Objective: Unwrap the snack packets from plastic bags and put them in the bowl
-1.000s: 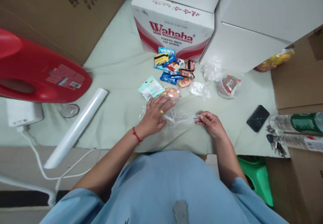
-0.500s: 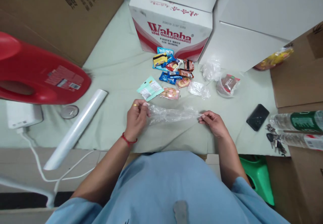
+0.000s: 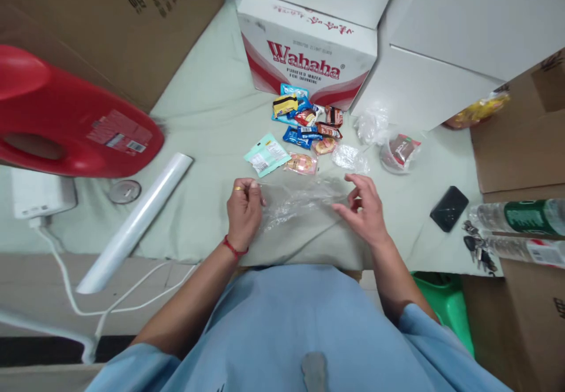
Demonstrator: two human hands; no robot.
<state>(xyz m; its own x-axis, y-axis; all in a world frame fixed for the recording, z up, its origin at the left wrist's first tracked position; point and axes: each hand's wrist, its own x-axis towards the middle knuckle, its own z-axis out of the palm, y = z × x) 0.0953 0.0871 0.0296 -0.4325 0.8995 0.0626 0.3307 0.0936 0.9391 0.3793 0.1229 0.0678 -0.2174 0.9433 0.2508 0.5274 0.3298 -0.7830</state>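
Observation:
My left hand (image 3: 246, 211) pinches one end of a clear plastic bag (image 3: 298, 203), which spreads out to the right above the cloth. At the bag's other end my right hand (image 3: 364, 208) is open, thumb and fingers apart, close to the plastic. Just beyond the bag lie a mint-green packet (image 3: 267, 155) and a pink-wrapped biscuit (image 3: 301, 163). Behind them is a pile of small wrapped snacks (image 3: 304, 118). Crumpled clear plastic (image 3: 351, 158) rests to the right of the pile, beside a clear round tub (image 3: 392, 155) with a dark red packet (image 3: 402, 148) in it.
A Wahaha carton (image 3: 304, 56) stands at the back. On the left are a red jug (image 3: 79, 121), a white roll (image 3: 136, 221) and a round lid (image 3: 125, 192). To the right lie a black phone (image 3: 449, 208), keys (image 3: 479, 251) and water bottles (image 3: 521, 215).
My right hand has let go of the bag's right end and its fingers have spread. The bag hangs looser and wider, while my left hand keeps its pinch.

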